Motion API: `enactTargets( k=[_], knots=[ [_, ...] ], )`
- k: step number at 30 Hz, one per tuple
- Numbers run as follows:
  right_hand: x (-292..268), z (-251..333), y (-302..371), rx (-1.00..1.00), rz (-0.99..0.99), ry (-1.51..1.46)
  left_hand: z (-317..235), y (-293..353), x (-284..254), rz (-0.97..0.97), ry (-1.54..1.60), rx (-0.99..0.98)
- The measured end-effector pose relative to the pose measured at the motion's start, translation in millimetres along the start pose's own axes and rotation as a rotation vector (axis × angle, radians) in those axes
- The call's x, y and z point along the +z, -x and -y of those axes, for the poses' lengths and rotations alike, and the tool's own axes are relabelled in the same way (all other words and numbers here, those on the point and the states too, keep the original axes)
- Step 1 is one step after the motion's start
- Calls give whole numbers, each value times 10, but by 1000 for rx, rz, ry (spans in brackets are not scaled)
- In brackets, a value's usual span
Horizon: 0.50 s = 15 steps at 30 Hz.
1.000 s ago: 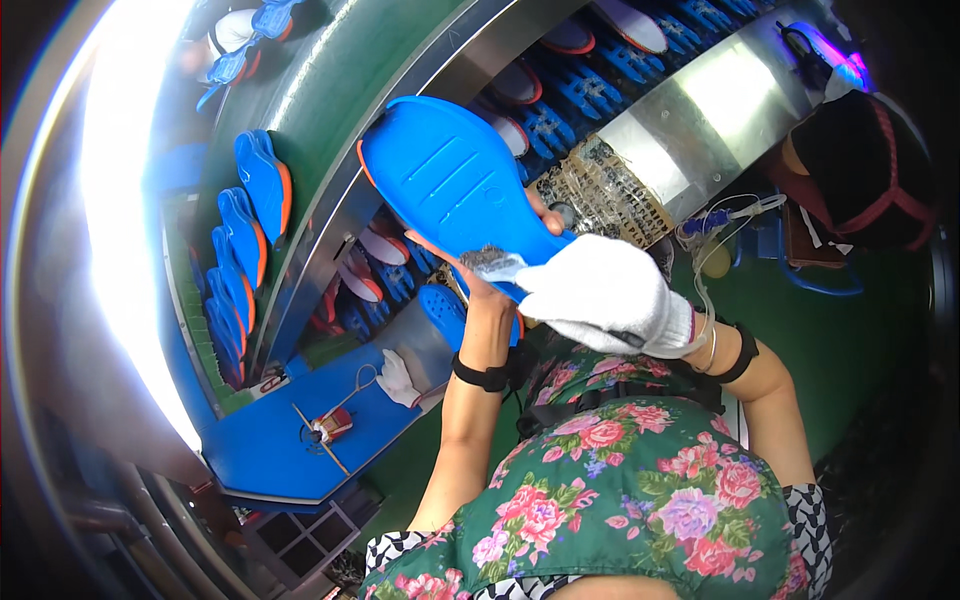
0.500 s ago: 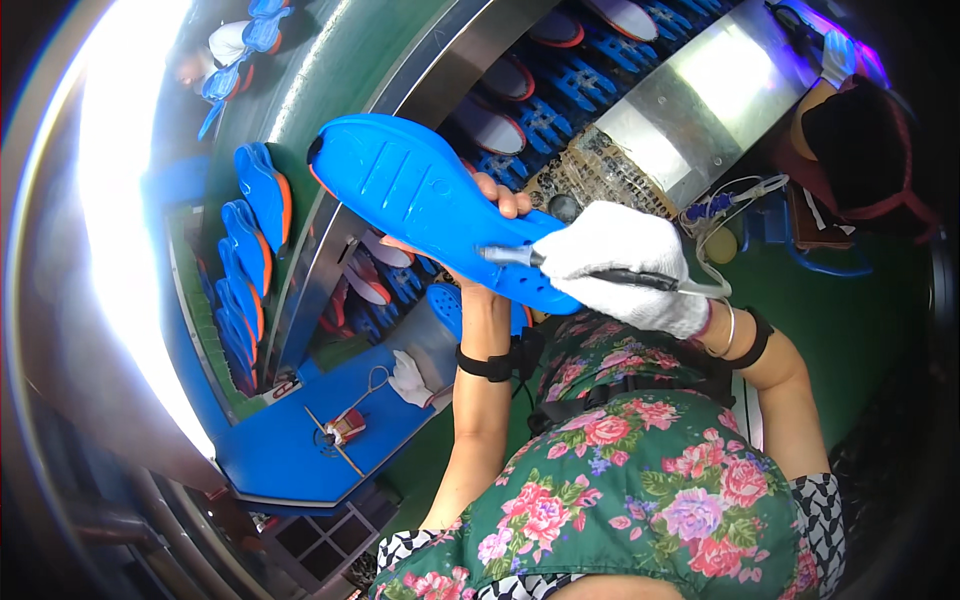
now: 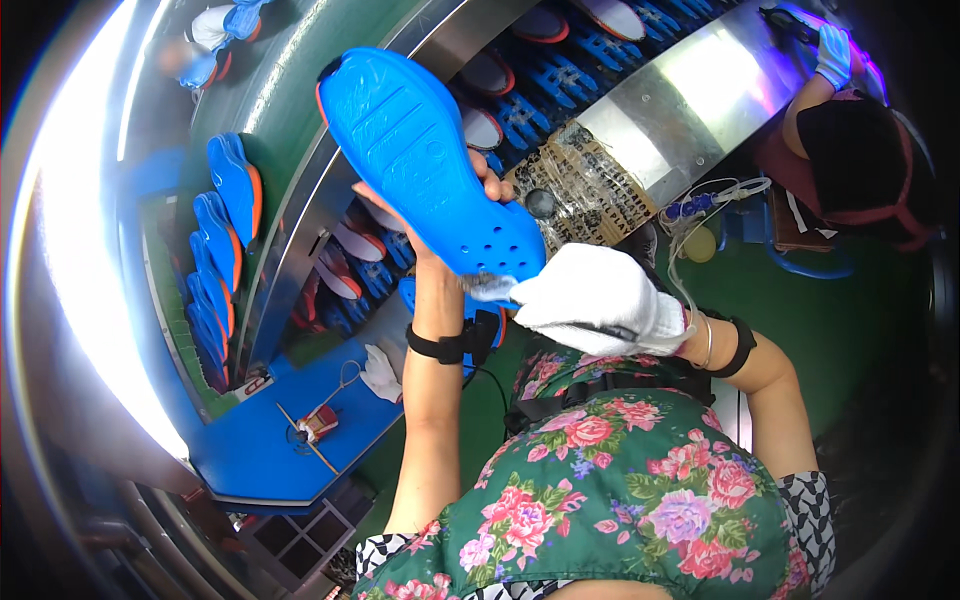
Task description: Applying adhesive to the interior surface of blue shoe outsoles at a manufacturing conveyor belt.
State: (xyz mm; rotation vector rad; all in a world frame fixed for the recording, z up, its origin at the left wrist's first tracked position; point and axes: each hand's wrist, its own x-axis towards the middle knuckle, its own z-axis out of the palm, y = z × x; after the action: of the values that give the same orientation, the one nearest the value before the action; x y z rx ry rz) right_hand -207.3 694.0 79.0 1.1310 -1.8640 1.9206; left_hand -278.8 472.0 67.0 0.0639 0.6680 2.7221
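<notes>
My bare left hand [image 3: 492,182] grips a blue shoe sole [image 3: 405,150] from behind, fingers curled over its right edge and the thumb side showing at its left. The sole stands tilted, with cross ridges on its upper half, several small holes at its lower end and a bit of orange rim at the left. In my right hand [image 3: 595,300], in a white glove, is a brush [image 3: 490,288] with a dark handle. Its bristle tip is at the lower edge of the sole, near the holes; whether it touches is blurred.
Blue soles with orange rims [image 3: 215,250] stand in a row at the left. Behind runs a metal-edged conveyor [image 3: 520,120] with shoe parts. A taped cardboard sheet [image 3: 590,190] lies beside it. A blue table [image 3: 270,450] holds a white glove [image 3: 380,372]. A co-worker [image 3: 850,150] sits at right.
The sole has moved up and turned more upright in my left hand. The brush has gone from the sole's middle to its lower edge, as my right hand moved slightly down and left.
</notes>
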Motion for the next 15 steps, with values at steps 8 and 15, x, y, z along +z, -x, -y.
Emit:
enactTargets(
  k=[8, 15],
  knots=[
    [-59, -70, -34, -29, 48, 69, -170, -40, 18, -60, -161, -237],
    [-61, -110, -115, 93, 158, -299, -215, -72, -65, -95, -141, -523]
  ],
)
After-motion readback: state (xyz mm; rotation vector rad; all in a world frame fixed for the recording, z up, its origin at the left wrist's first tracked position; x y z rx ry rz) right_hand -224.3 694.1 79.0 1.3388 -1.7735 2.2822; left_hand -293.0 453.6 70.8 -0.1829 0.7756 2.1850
